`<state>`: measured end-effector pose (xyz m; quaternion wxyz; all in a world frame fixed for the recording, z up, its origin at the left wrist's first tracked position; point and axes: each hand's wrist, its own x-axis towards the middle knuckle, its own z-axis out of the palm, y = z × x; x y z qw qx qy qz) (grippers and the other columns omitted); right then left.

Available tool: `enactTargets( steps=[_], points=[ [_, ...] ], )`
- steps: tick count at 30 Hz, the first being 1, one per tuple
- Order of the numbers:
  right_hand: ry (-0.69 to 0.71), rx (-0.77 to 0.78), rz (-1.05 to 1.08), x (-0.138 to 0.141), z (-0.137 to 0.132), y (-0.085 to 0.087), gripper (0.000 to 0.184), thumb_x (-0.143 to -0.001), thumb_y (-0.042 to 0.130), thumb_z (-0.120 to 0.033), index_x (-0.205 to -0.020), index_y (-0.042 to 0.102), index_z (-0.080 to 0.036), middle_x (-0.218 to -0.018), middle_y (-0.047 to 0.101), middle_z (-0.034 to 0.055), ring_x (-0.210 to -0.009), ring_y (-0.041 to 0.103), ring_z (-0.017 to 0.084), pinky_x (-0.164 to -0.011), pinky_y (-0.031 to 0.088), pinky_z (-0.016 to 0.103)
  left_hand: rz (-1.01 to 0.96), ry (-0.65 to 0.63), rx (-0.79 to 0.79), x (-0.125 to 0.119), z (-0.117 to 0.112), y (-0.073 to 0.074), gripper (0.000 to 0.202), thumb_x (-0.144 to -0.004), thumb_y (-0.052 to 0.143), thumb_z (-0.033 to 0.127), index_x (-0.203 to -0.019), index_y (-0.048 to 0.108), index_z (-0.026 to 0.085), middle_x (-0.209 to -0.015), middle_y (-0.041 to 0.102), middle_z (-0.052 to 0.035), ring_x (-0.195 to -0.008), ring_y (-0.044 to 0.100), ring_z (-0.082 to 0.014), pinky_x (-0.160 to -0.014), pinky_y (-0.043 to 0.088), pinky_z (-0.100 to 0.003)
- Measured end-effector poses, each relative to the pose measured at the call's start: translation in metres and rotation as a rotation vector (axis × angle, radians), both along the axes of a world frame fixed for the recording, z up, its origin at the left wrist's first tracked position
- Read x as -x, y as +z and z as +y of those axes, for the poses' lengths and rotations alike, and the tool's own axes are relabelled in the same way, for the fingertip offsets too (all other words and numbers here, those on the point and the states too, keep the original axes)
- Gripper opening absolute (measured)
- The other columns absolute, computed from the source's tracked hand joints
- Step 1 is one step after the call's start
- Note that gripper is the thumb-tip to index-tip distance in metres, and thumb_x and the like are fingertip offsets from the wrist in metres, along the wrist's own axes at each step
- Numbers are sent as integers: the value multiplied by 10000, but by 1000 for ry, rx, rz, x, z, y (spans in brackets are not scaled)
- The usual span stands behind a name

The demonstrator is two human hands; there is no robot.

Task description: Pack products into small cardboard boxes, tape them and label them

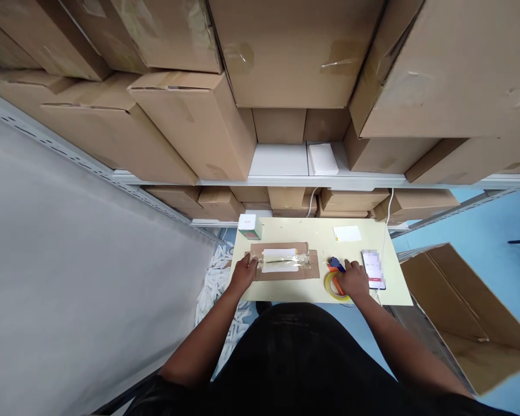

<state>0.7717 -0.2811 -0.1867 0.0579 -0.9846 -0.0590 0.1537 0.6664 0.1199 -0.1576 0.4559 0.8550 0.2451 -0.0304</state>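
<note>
A flat brown cardboard package (277,277) lies on the pale yellow table, with a white paper on its top. Shiny clear tape (303,260) runs lengthwise over that paper. At the package's left end, my left hand (244,273) grips the edge, thumb on top. To the right of the package, my right hand (354,278) is closed around a tape dispenser (337,264) with blue and orange parts and a yellowish tape roll. The dispenser rests at the table's surface, apart from the package. Part of its handle is hidden under my fingers.
Behind the package stands a small white-and-green box (250,226). A white card (347,233) and a phone (373,269) with a cable lie on the table (294,292). Shelves of cardboard boxes (294,58) rise behind. An open carton (468,312) stands at right; paper scraps (212,283) lie left.
</note>
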Motion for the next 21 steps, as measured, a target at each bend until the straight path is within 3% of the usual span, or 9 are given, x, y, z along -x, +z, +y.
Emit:
enactTargets(
  steps=[2, 6, 9, 13, 16, 21],
  points=[
    [24, -219, -3, 5, 18, 12, 533, -962, 443, -415, -1388, 585, -128, -1279, 638, 185, -1194, 591, 298, -989, 465, 401, 21, 2, 4, 1, -1, 9, 382, -976, 467, 449, -1168, 694, 210, -1166, 755, -94, -1149, 668, -302, -1015, 492, -428],
    [-42, -650, 302, 18, 68, 39, 619, -1033, 227, -578, -1257, 676, -216, -1175, 720, 109, -1064, 659, 262, -917, 514, 377, 21, 8, 25, 16, -13, 23, 357, -946, 513, 415, -1197, 676, 221, -1164, 752, -75, -1127, 674, -285, -1006, 490, -401],
    [-47, -765, 278, 28, 87, 59, 652, -1019, 199, -651, -1115, 689, -232, -1064, 734, 93, -1028, 655, 282, -919, 507, 400, -48, 46, 21, 38, -26, 36, 407, -957, 504, 443, -1280, 630, 231, -1223, 727, -75, -1145, 663, -277, -1009, 495, -401],
    [28, -826, 221, 39, 72, 71, 622, -1010, 193, -673, -1096, 642, -251, -961, 707, 70, -935, 657, 274, -851, 529, 388, -187, 102, 81, 69, -40, 47, 467, -992, 451, 515, -1340, 565, 226, -1291, 683, -90, -1162, 650, -262, -1014, 501, -397],
    [32, -859, 291, 47, 55, 59, 581, -1003, 229, -669, -1135, 626, -266, -1014, 707, 55, -935, 663, 257, -816, 552, 371, -240, 84, 120, 84, -49, 36, 464, -1004, 418, 536, -1293, 562, 203, -1299, 664, -108, -1217, 614, -258, -1060, 474, -401],
    [-103, -801, 470, 56, 42, 10, 632, -984, 232, -676, -1087, 655, -218, -1032, 726, 85, -906, 687, 245, -804, 558, 375, -104, 116, 107, 89, -56, -4, 521, -1004, 320, 607, -1066, 621, 186, -1066, 708, -94, -1055, 644, -254, -997, 505, -429]
  ],
)
